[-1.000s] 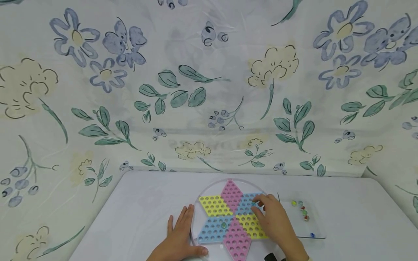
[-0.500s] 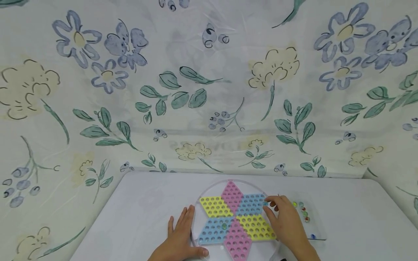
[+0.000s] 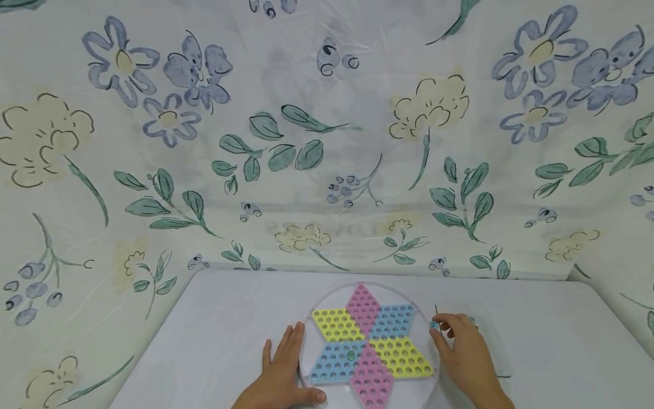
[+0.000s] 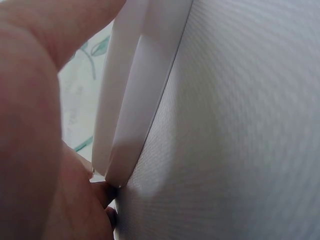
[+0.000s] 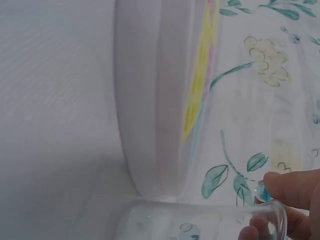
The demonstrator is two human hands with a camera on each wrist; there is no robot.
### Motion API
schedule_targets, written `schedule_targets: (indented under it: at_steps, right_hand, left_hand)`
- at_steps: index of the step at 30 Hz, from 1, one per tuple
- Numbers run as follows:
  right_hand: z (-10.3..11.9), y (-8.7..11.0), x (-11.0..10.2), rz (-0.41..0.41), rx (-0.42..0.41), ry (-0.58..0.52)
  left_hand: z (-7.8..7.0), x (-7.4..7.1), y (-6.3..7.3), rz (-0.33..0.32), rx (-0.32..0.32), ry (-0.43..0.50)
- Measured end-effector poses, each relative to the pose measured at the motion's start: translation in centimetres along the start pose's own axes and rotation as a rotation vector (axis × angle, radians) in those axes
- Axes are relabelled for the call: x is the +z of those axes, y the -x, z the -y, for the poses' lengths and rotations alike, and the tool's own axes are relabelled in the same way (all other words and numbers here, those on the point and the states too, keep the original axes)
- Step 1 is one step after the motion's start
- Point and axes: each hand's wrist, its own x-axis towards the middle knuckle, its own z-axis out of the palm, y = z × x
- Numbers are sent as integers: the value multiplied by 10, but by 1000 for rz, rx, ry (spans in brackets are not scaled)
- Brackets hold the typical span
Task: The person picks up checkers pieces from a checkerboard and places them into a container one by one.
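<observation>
My right hand (image 3: pixel 467 352) pinches a clear marble with blue in it (image 5: pixel 261 191) between thumb and fingertips. It is just right of the round white Chinese checkers board (image 3: pixel 414 392), by the left edge of a clear plastic tray (image 3: pixel 494 335). In the right wrist view the fingers are right at the tray's rim. My left hand (image 3: pixel 278 375) rests along the board's left side, fingers straight, with the thumb at the near rim. One greenish marble (image 3: pixel 351 355) sits in a hole of the near-left blue section. The hand hides most of the tray's contents.
The board's star has pink, yellow and blue sections full of small holes. It lies on a white table (image 3: pixel 219 329). Behind the table hangs a flower-patterned cloth (image 3: pixel 357 170), which also rises at both sides.
My right hand has moved right with the blue marble, from over the far-right blue section to the tray's left edge, and now covers the marbles in the tray. My left hand has stayed put.
</observation>
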Motion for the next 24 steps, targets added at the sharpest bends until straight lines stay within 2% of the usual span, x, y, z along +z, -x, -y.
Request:
schedule_targets:
  at_steps: [5, 10, 18, 24]
  right_hand:
    - [-6, 1, -1, -45, -22, 7]
    - [-10, 3, -2, -54, -8, 35]
    - [-18, 4, -2, -30, 27, 40]
    - [-22, 4, -3, -19, 20, 41]
  left_hand:
    - [0, -1, 0, 3, 20, -6]
    - [1, -1, -1, 6, 20, -6]
    - [2, 0, -1, -2, 9, -5]
    - [3, 0, -1, 1, 16, 0]
